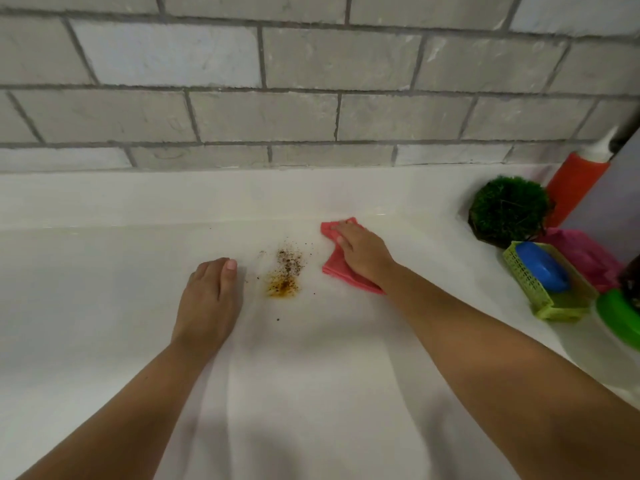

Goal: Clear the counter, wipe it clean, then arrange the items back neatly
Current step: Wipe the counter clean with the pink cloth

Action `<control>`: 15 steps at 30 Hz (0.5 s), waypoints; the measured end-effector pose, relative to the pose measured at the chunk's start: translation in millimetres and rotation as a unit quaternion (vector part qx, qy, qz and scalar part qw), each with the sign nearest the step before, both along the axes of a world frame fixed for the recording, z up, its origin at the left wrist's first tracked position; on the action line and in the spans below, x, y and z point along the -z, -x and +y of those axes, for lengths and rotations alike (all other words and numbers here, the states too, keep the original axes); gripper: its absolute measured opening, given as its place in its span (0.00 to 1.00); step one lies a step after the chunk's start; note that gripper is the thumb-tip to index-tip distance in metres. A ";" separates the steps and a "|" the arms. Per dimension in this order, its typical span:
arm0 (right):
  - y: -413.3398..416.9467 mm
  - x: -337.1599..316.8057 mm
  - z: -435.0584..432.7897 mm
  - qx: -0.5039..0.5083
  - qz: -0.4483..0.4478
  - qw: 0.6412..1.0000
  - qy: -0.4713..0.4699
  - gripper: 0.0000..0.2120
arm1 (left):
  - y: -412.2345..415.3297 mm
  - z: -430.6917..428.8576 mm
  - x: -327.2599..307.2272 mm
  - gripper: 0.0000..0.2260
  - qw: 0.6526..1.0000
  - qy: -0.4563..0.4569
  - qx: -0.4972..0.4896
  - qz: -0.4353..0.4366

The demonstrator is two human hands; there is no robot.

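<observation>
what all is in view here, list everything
counter: one, white, fills the view
tiled wall: one, grey, behind counter
spill: one, brown-orange specks, mid-counter
cloth: one, pink, right of the spill
moss ball: one, dark green, far right
bottle: one, red with white top, behind moss ball
basket: one, light green, right edge
blue block: one, blue, in the basket
pink item: one, pink, behind the basket
green object: one, bright green, right edge
left hand: one, resting on counter left of spill
right hand: one, pressing flat on cloth
</observation>
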State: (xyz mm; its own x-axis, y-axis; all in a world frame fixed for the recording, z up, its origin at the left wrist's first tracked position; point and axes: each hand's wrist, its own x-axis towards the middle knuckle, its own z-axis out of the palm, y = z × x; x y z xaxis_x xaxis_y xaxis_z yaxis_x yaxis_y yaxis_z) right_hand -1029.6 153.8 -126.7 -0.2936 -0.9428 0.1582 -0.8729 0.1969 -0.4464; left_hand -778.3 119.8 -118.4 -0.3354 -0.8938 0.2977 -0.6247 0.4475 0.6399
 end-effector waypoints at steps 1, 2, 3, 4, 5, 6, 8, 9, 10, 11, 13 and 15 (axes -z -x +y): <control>-0.7 -3.9 12.2 -0.025 -0.038 0.999 0.029 0.17 | -0.5 -0.5 0.3 0.16 1.000 -0.002 -0.002 0.000; 1.2 -5.6 21.4 -0.037 -0.066 0.996 0.053 0.17 | -0.6 -1.4 1.6 0.16 1.000 -0.004 -0.004 0.001; 5.8 -5.9 24.3 -0.040 -0.078 0.994 0.069 0.17 | -0.7 -2.6 2.7 0.16 1.000 -0.004 -0.006 0.002; 11.9 -4.4 19.9 -0.032 -0.077 0.994 0.072 0.17 | -1.1 -3.6 3.9 0.16 1.000 -0.004 -0.006 0.001; 19.0 -1.6 11.1 -0.020 -0.063 0.996 0.067 0.17 | -0.9 -3.6 4.7 0.16 1.000 -0.001 -0.005 0.001; 24.3 1.0 0.8 0.002 -0.044 0.998 0.051 0.17 | -0.9 -3.5 5.1 0.16 1.000 0.004 -0.004 0.004; 28.3 3.3 -17.8 0.047 0.000 0.999 0.020 0.17 | -0.3 -3.8 4.9 0.15 1.000 0.010 -0.005 0.011; 27.0 2.9 -21.5 0.058 0.017 0.998 0.005 0.17 | -0.4 -3.6 5.2 0.16 1.000 0.009 -0.005 0.008; 24.3 3.4 -21.1 0.065 0.026 0.997 -0.011 0.18 | -0.4 -3.1 6.0 0.16 1.000 0.006 -0.006 0.007; 19.3 2.1 -17.7 0.062 0.038 0.997 -0.024 0.19 | -0.1 -3.5 6.1 0.16 1.000 0.004 -0.007 0.008; -2.0 -3.3 -0.9 0.036 0.047 0.998 -0.033 0.20 | -0.1 -4.4 5.5 0.16 1.000 -0.001 -0.010 0.012; -33.7 -3.9 24.8 -0.003 0.021 1.000 -0.016 0.20 | -0.7 -4.7 5.7 0.16 1.000 -0.005 -0.010 0.010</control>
